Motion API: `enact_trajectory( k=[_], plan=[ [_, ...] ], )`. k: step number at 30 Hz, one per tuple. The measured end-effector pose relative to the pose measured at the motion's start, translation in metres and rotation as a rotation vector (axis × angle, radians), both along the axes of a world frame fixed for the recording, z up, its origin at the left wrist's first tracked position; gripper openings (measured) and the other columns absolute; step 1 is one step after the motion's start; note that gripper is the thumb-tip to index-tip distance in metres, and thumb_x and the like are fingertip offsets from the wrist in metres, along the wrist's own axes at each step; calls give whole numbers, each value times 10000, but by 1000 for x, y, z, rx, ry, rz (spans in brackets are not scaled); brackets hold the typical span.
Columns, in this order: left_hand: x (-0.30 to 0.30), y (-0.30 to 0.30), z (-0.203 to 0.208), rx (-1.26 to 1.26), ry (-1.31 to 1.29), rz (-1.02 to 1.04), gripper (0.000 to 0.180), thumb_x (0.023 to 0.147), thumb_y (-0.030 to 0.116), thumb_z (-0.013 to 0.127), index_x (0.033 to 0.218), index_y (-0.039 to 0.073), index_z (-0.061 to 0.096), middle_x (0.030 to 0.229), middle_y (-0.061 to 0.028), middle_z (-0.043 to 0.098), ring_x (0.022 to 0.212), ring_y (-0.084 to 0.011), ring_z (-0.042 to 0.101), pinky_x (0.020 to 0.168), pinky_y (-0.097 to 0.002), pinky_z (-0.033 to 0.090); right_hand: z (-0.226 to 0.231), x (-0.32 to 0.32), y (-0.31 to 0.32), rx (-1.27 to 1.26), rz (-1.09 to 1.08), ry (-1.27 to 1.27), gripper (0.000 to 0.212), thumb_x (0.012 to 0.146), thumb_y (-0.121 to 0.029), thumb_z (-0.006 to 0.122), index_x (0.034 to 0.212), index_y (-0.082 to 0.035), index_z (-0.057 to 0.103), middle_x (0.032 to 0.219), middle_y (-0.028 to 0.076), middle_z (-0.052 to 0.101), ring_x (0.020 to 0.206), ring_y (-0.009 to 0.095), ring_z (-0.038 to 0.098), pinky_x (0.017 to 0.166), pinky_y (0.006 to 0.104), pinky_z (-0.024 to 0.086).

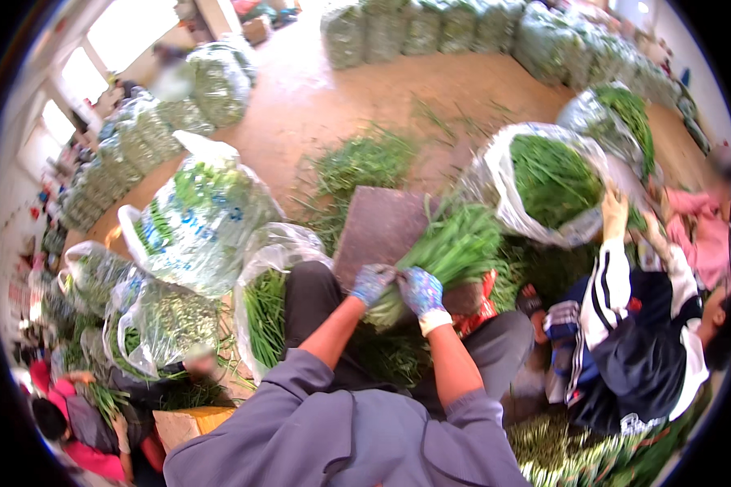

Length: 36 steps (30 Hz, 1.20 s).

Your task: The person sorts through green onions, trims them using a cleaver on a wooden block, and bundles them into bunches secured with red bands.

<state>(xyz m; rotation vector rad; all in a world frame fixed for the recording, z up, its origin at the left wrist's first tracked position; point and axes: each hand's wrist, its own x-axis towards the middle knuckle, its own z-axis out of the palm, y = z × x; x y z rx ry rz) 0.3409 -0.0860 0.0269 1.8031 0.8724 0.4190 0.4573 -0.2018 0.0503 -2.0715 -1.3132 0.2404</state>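
Observation:
A loose bunch of long green chives point(461, 243) lies slantwise over my lap, its leaves fanning to the upper right across a brown board point(382, 223). My right hand point(421, 292), in a blue patterned glove, is closed on the bunch near its paler stem end. Close beside it, my left hand point(372, 284), gloved alike, has its fingers closed at the left edge of the stems. What those left fingers pinch is too small to make out. The two hands nearly touch. Under the bunch's right side shows something red point(486, 304).
Clear bags of greens stand left point(207, 223), by my left knee point(266, 312) and at the front right point(556, 183). Loose chives point(365, 162) lie on the floor beyond the board. A co-worker point(638, 325) sits close at right; another point(89, 422) is at lower left. Packed bags line the back.

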Motion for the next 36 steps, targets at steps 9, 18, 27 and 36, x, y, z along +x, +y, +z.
enact_trajectory(
  k=[9, 18, 27, 36],
  plan=[
    [16, -22, -6, 489, -174, 105, 142, 854, 190, 670, 881, 61, 724, 903, -127, 708, 879, -311, 675, 805, -395, 526, -2, 1, -21, -162, -182, 139, 301, 788, -266, 755, 968, -58, 632, 870, 190, 697, 849, 405, 662, 734, 486, 523],
    [14, -40, 48, 831, -357, 48, 44, 770, 97, 692, 805, 103, 668, 876, -90, 661, 884, -318, 618, 825, -439, 465, 11, -6, -16, 233, -90, 486, 314, 873, -208, 692, 1126, -28, 648, 887, 207, 704, 842, 296, 698, 775, 388, 527],
    [-8, 14, 25, 247, -144, 70, 277, 907, 252, 661, 1080, 38, 682, 1035, -140, 688, 973, -242, 662, 868, -346, 511, -14, -8, -7, 44, -152, 813, 287, 932, -248, 644, 986, 29, 697, 824, 140, 703, 676, 209, 649, 643, 345, 504],
    [8, -47, 3, 889, 588, -137, 1137, 633, 527, 820, 1464, -46, 296, 1309, -291, 528, 1195, -400, 542, 1049, -483, 404, -11, -5, -2, 118, -144, 1111, 244, 980, -237, 596, 949, -19, 702, 670, 2, 625, 571, 84, 515, 527, 278, 416]
  ],
)
